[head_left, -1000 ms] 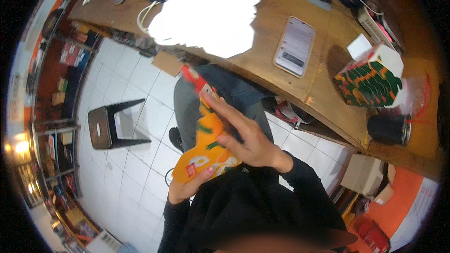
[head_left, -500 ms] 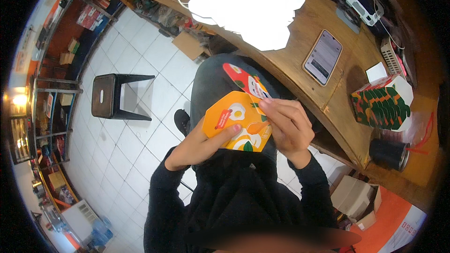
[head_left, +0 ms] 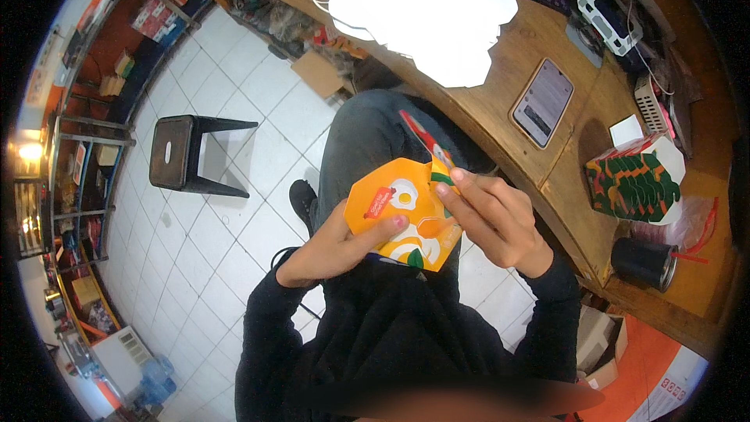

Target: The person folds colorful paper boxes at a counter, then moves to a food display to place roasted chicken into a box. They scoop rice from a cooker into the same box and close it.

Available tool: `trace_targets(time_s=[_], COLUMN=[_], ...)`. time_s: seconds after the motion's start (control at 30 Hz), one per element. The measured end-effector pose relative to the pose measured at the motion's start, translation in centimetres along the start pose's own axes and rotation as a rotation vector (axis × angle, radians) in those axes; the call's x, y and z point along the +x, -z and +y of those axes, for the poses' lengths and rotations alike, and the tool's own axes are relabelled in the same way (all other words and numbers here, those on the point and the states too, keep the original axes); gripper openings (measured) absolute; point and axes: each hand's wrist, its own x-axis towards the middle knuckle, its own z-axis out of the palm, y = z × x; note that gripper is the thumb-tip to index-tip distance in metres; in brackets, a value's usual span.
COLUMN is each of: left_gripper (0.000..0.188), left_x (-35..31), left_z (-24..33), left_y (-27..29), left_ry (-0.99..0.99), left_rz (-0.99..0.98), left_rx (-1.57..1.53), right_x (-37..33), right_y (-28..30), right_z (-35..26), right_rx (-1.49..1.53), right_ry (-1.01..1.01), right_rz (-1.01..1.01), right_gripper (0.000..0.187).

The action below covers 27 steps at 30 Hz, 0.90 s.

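Above my lap is an orange cardboard food carton (head_left: pixel 405 174), partly folded and printed with eggs and leaves. Its red flap (head_left: pixel 422 134) stands up nearly edge-on at the far side. My left hand (head_left: pixel 337 246) grips the carton's left side, thumb lying across the printed face and the other fingers hidden behind. At the upper right corner, beside the flap's base, my right hand (head_left: pixel 500 215) pinches the board between thumb and fingers. The carton is tilted, and its inside cannot be seen.
On the wooden table (head_left: pixel 500 137) lie a glaring white pile (head_left: pixel 426 19) and a phone (head_left: pixel 541 101). To the right stand a nested stack of patterned cartons (head_left: pixel 637 180) and a dark can (head_left: pixel 644 262). A black stool (head_left: pixel 176 152) is on the tiled floor at left.
The red flap has turned from showing its broad face to nearly edge-on. My right hand has shifted right and slightly nearer; the carton has moved a little the same way.
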Motion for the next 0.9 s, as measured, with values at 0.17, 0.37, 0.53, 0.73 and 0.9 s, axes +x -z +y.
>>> trace_targets(time_s=[0.17, 0.37, 0.53, 0.73, 0.9], left_gripper=[0.043, 0.048, 0.046, 0.039, 0.035], left_x=[-0.6, -0.7, -0.5, -0.7, -0.3], left_z=[0.0, -0.5, -1.2, -1.4, -0.4], left_y=[-0.3, -0.8, -0.6, -1.1, -1.1], left_ry=[0.079, 0.152, 0.230, 0.128, -0.079], left_rz=[-0.010, 0.034, -0.015, 0.007, -0.140], left_rx=[-0.046, -0.117, -0.272, -0.126, 0.194], right_x=[0.1, -0.5, -1.2, -2.6, -2.7], right_y=[-0.2, -0.2, 0.0, -0.5, -1.1], right_z=[-0.5, -0.6, -1.2, -1.4, -1.8], right_rx=[0.072, 0.242, 0.316, 0.515, 0.813], right_ry=[0.010, -0.073, -0.133, -0.254, -0.587], right_rz=[-0.013, -0.027, -0.044, -0.050, 0.039], right_gripper=[0.045, 0.044, 0.043, 0.045, 0.035])
